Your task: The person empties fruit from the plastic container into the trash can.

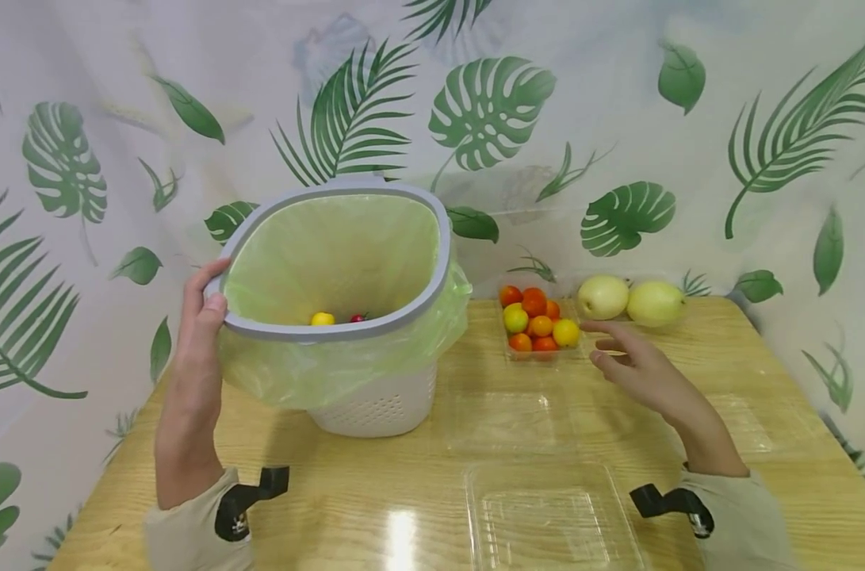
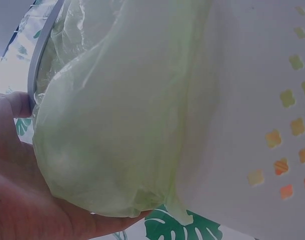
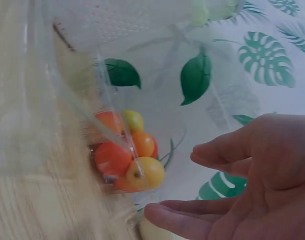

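Note:
A white perforated trash bin [image 1: 375,408] with a grey rim and a pale green bag [image 1: 339,246] over it leans toward me on the table. My left hand [image 1: 198,349] grips the left side of that rim, thumb on top; the left wrist view has the bag bulging over the fingers. Down inside the bag, a yellow fruit [image 1: 322,319] and a dark red one [image 1: 357,318] show partly above the rim. My right hand [image 1: 646,373], holding nothing, hovers with parted fingers beside a clear box of small red, orange and yellow tomatoes [image 3: 110,157].
Two pale yellow-green melons [image 1: 656,303] lie at the back right, just behind the right hand. Clear plastic trays [image 1: 546,523] stand on the wooden table [image 1: 332,507] in front. A leaf-patterned cloth [image 1: 503,190] hangs behind the table.

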A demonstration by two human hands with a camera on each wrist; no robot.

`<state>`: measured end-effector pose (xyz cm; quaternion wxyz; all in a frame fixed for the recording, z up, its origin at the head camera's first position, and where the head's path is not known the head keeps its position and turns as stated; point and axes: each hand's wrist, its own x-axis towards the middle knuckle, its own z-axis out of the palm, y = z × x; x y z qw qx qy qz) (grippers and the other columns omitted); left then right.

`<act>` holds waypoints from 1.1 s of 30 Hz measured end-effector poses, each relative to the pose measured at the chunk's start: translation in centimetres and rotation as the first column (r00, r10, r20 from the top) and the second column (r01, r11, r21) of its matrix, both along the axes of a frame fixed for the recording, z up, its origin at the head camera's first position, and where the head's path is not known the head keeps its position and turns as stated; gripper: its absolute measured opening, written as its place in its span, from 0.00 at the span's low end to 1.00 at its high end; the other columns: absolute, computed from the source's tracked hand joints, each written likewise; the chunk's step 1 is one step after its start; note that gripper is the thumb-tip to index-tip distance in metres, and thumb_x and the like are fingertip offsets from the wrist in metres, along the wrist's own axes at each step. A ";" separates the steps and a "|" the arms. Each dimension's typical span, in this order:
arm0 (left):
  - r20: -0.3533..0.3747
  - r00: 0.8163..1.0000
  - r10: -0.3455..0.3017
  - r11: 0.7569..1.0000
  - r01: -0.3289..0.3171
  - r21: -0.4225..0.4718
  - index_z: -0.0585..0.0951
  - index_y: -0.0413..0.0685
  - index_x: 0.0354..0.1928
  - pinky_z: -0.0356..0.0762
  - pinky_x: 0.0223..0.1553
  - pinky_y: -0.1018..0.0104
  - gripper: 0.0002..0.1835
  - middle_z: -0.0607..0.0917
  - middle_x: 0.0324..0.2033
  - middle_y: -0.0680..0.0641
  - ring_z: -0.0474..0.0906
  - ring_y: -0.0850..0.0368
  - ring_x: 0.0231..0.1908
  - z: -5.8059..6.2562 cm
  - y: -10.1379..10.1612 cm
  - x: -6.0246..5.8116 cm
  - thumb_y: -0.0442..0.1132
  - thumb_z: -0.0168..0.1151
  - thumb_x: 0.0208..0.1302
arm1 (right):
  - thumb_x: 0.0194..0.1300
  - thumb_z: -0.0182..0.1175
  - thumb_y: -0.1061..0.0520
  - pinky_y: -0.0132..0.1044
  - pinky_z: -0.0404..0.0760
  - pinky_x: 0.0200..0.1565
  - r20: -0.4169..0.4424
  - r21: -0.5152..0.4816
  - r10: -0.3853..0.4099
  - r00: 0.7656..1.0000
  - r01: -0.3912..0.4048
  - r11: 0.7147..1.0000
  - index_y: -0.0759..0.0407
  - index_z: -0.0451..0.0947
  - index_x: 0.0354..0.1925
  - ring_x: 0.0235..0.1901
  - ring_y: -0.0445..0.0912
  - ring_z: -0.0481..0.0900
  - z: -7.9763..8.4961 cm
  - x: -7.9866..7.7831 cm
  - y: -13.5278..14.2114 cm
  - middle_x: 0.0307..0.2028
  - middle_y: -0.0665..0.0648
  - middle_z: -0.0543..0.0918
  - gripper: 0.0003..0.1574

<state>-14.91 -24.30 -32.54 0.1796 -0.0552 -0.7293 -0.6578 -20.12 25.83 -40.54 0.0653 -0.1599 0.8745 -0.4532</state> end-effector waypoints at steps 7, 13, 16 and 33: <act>0.009 1.000 0.009 1.000 -0.009 -0.012 0.64 0.62 0.75 0.41 0.68 0.53 0.25 0.61 0.69 0.50 0.51 0.53 0.68 -0.1 -0.3 0.0 0.51 0.37 0.80 | 0.79 0.48 0.62 0.64 0.76 0.55 0.146 -0.044 -0.009 0.989 0.015 0.999 0.65 0.51 0.78 0.67 0.73 0.62 -1.1 -2.5 -1.0 0.73 0.76 0.56 0.36; 0.018 1.000 0.004 1.000 -0.004 -0.014 0.64 0.63 0.75 0.41 0.68 0.51 0.25 0.62 0.67 0.49 0.53 0.52 0.67 -0.2 -0.3 0.1 0.51 0.36 0.79 | 0.74 0.43 0.65 0.63 0.73 0.59 0.287 -0.125 -0.023 0.958 0.061 0.990 0.66 0.43 0.79 0.55 0.64 0.71 -2.3 -4.3 -1.7 0.62 0.78 0.64 0.41; 0.015 1.000 0.001 1.000 -0.001 -0.013 0.64 0.63 0.75 0.40 0.68 0.50 0.25 0.63 0.66 0.48 0.53 0.52 0.67 -0.2 -0.3 0.1 0.50 0.37 0.80 | 0.71 0.43 0.67 0.58 0.76 0.58 0.340 -0.135 -0.039 0.940 0.089 0.987 0.66 0.43 0.79 0.50 0.60 0.73 -2.6 -5.0 -1.9 0.57 0.75 0.66 0.42; 0.012 1.000 -0.003 1.000 0.003 -0.027 0.64 0.64 0.75 0.36 0.69 0.43 0.26 0.59 0.71 0.50 0.50 0.53 0.69 -0.1 -0.2 -0.2 0.52 0.38 0.79 | 0.70 0.44 0.70 0.37 0.83 0.43 0.456 -0.210 -0.072 0.887 0.186 0.960 0.63 0.42 0.80 0.43 0.50 0.73 -4.6 -6.4 -2.9 0.61 0.72 0.60 0.44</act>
